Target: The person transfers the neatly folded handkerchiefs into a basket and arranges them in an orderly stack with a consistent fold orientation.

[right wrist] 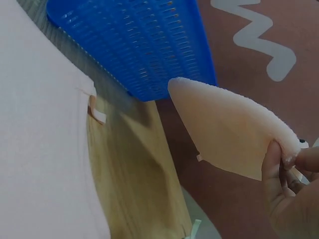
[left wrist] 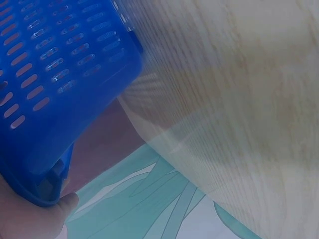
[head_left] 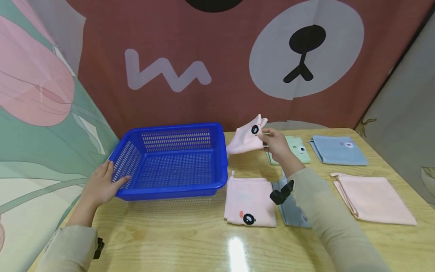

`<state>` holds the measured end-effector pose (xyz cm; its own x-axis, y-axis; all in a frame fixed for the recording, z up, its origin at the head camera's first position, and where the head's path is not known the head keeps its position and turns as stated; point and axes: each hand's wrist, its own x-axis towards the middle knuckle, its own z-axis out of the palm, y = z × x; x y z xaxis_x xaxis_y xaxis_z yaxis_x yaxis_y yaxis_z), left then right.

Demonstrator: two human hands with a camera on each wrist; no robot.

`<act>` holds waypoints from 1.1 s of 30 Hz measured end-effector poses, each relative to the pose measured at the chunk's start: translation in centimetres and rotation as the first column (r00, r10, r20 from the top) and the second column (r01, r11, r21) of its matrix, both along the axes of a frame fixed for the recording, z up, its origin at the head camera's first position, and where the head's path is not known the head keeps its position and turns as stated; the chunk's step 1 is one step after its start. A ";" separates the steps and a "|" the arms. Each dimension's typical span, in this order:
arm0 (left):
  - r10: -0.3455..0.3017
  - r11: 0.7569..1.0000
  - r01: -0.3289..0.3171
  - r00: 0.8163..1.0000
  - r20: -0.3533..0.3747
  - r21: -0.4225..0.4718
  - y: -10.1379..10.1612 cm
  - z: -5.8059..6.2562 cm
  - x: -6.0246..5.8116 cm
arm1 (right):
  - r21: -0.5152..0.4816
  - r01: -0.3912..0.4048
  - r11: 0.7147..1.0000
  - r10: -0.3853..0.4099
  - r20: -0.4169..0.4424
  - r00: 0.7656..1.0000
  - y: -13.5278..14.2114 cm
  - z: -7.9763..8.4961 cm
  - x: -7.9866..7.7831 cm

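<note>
With its thumb over the inside, my left hand (head_left: 100, 183) grips the left rim of a blue plastic basket (head_left: 170, 190). Inside, the basket's slotted floor is bare. My right hand (head_left: 278, 146) pinches a folded pale pink towel (head_left: 245, 139) with an embroidered eye, held up just right of the basket. In the right wrist view, thumb and fingers hold the towel (right wrist: 229, 129) at one corner while the rest sticks out toward the basket. The left wrist view shows the basket's outer wall (left wrist: 94, 94) and part of my left hand (left wrist: 30, 216).
Folded towels lie on the wooden table (head_left: 170, 241): a pink one with an eye (head_left: 251, 198), a blue one (head_left: 292, 213) partly behind my right forearm, a green one (head_left: 297, 149), another blue one (head_left: 340, 151) and a peach one (head_left: 377, 198). A brown printed curtain (head_left: 224, 98) hangs behind.
</note>
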<state>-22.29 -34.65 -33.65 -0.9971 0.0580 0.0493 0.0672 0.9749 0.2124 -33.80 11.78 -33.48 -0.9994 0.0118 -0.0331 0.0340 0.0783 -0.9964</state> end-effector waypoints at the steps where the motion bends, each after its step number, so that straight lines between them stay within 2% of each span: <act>1: 0.000 1.000 0.000 1.000 0.001 0.001 0.0 0.0 0.0 | -0.005 0.002 1.000 -0.002 -0.005 1.000 0.0 0.2 0.1; 9: -0.002 1.000 0.002 1.000 -0.002 -0.008 0.0 0.0 0.0 | -0.031 0.009 0.999 -0.010 -0.035 0.999 0.1 1.3 0.5; 16: -0.002 1.000 0.002 1.000 -0.001 -0.005 0.0 -0.1 0.0 | -0.108 -0.012 0.994 0.005 -0.064 0.998 0.3 2.3 1.0; 33: -0.001 1.000 0.001 1.000 -0.005 -0.005 -0.2 -0.2 -0.2 | -0.216 -0.042 0.976 0.016 -0.120 0.993 -0.6 4.2 1.8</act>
